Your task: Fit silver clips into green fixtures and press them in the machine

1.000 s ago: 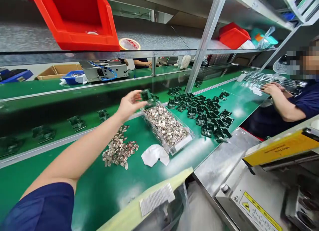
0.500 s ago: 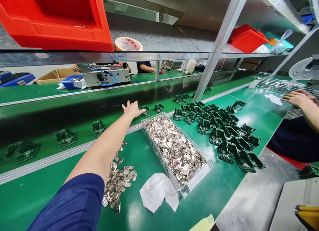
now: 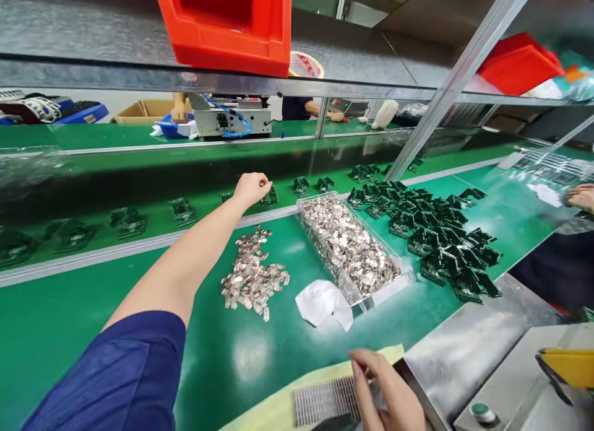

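My left hand (image 3: 250, 188) reaches far out over the dark conveyor belt (image 3: 69, 189). Its fingers are curled, and nothing shows inside them. A small green circuit board (image 3: 270, 197) lies on the belt right at its fingertips. My right hand (image 3: 383, 387) is low at the front edge with its fingers stretched out. It rests against a grey ribbed strip (image 3: 325, 399) on a pale yellow sheet (image 3: 273, 412). Between the hands lie a loose heap of metal clips (image 3: 253, 276) and a clear tray (image 3: 409, 276) full of the same clips.
More green boards ride the belt (image 3: 125, 220), and a big pile of them (image 3: 431, 233) lies right of the tray. A white cloth (image 3: 322, 302) sits by the tray. A red bin (image 3: 232, 22) stands on the shelf above. A co-worker's hand (image 3: 580, 197) is at far right. A slanted metal post (image 3: 445, 90) rises behind the boards.
My left hand held a green board, set it on the belt with spread fingers, and has now curled beside it. My right hand has come into view at the bottom.
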A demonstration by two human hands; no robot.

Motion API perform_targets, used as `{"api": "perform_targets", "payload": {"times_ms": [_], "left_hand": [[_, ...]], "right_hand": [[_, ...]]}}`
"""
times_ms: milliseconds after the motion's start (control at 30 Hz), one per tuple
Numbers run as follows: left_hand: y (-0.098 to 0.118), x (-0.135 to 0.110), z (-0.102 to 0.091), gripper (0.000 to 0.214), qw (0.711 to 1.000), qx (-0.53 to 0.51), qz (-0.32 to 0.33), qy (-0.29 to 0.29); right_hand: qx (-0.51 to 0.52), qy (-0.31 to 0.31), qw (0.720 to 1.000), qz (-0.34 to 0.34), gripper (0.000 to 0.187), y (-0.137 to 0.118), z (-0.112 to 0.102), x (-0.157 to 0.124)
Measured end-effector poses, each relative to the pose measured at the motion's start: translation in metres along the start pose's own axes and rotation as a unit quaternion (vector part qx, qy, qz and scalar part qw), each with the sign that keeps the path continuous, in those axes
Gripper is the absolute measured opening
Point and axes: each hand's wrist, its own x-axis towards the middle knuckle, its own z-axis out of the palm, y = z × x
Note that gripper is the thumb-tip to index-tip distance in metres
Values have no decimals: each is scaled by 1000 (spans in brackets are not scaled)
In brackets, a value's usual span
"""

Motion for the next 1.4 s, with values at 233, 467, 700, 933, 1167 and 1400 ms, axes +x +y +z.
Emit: {"api": "perform_targets", "payload": {"times_ms": [233, 467, 700, 933, 1167, 1400], "left_hand": [[-28, -130, -99, 30, 997, 46, -12, -58], [-61, -285, -114, 43, 964, 53, -155, -209], [-96, -367, -101, 79, 966, -164, -195, -53], [-102, -383, -71, 71, 981, -74, -174, -50], [-40, -357, -58, 63, 831, -512, -214, -45], [58, -332, -23, 63, 677, -688, -189, -182]], "right_hand": [[-8, -123, 991, -59, 19, -10, 51, 80], [-177, -286, 941, 36, 19, -21, 125, 137], [-204, -275, 937, 63, 12, -26, 148, 136], [-129, -236, 962, 43, 13, -26, 140, 122], [145, -229, 956, 115, 13, -42, 93, 85], [331, -103, 906, 244, 15, -62, 28, 30]]}}
